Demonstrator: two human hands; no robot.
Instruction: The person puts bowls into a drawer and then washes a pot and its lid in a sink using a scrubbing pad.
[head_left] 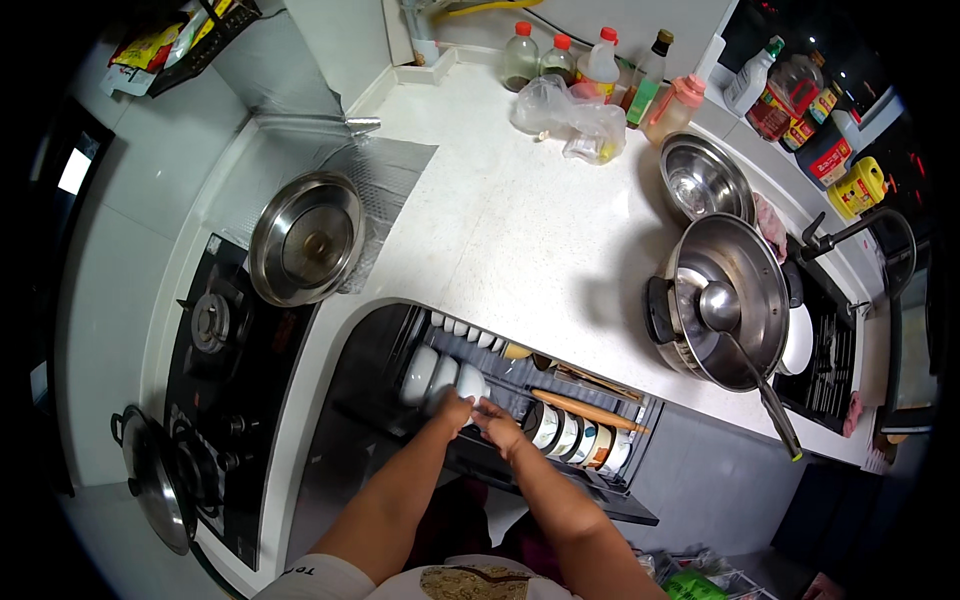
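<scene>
A drawer (520, 380) stands pulled out under the white counter, with dishes in its racks. My left hand (454, 411) and my right hand (498, 427) reach into its left half, side by side. Between them they grip the near edge of a white bowl (470, 380), fingers closed on it; the fingertips are partly hidden. More white bowls (420, 372) stand on edge to its left. Right of my right hand sits a row of patterned bowls (575, 438), with a wooden rolling pin (590, 411) lying behind them.
A large steel pot (735, 265) with a ladle (719, 306) stands at the counter's right, before a steel basin (695, 180). A steel pan (306, 238) is by the gas stove (215, 325) on the left. Bottles (600, 65) and a plastic bag (575, 115) line the back.
</scene>
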